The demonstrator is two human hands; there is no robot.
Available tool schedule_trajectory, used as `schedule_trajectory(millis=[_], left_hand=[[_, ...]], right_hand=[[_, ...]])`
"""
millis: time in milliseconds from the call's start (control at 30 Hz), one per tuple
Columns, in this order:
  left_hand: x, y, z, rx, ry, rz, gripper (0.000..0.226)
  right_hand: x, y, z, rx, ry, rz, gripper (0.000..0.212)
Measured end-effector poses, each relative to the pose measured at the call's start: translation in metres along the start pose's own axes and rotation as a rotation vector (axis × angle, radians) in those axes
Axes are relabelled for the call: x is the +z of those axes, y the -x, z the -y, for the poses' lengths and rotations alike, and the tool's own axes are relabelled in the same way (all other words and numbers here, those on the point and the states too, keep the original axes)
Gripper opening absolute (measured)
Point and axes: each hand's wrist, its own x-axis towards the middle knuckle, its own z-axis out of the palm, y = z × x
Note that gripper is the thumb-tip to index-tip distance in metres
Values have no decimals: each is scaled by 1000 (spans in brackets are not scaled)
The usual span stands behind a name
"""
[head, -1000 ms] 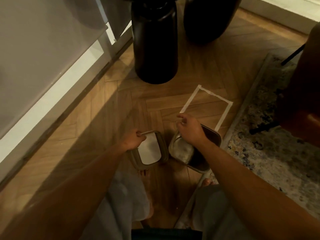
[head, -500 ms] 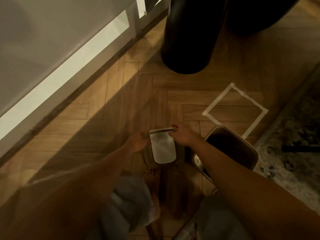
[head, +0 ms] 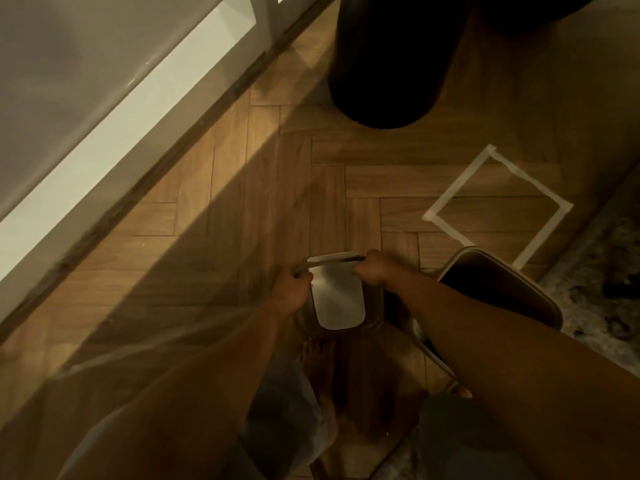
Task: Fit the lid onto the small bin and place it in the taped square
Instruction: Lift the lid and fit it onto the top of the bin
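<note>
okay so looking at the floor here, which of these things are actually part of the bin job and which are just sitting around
Part of the job:
lid, held by left hand and right hand
small bin, open
taped square

Just there:
black cylinders
rug
white cabinet

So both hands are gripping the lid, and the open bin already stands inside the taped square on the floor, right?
Not quite. In the head view both the left hand and right hand do grip the lid, but the open bin stands outside the taped square, just on its near side.
</note>
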Motion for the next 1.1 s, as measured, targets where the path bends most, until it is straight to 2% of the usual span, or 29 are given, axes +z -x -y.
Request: schedule_trajectory(millis=[133,233,333,400,467,533,567,633,767,833,933,1033,1100], left_hand=[[-15,4,-5,68,-90,-123,36],[-25,14,-19,231,-187,-238,36],[-36,27,-41,447,-191,-285,30],[-45,41,-62,622,-176,-308,21],[-52,60,-86,777,-168,-342,13],[-55,82,-105,865,-142,-351,11],[-56,92,-111,888,-134,-354,14],[-54,108,-120,899,-137,-346,20],[-38,140,-136,881,-173,-328,18],[-23,153,-143,877,-162,-321,17],[0,164,-149,875,-167,-295,17],[16,171,-153,877,-242,-202,13],[23,172,-156,886,-266,-160,13]], right_hand=[[-6,6,6,-47,-129,-32,38],[-21,24,11,-100,-230,-89,31],[-39,51,18,-177,-336,-159,4],[-53,74,22,-223,-415,-215,13],[-64,98,23,-243,-451,-259,14],[-69,128,19,-225,-419,-290,53],[-68,144,17,-218,-397,-293,62],[-58,176,12,-271,-358,-256,60],[-28,228,-2,-386,-399,-36,65],[-16,245,-10,-457,-478,28,58],[-2,257,-23,-486,-560,-41,34],[-2,256,-37,-431,-575,-154,24],[-11,254,-49,-396,-680,-178,17]])
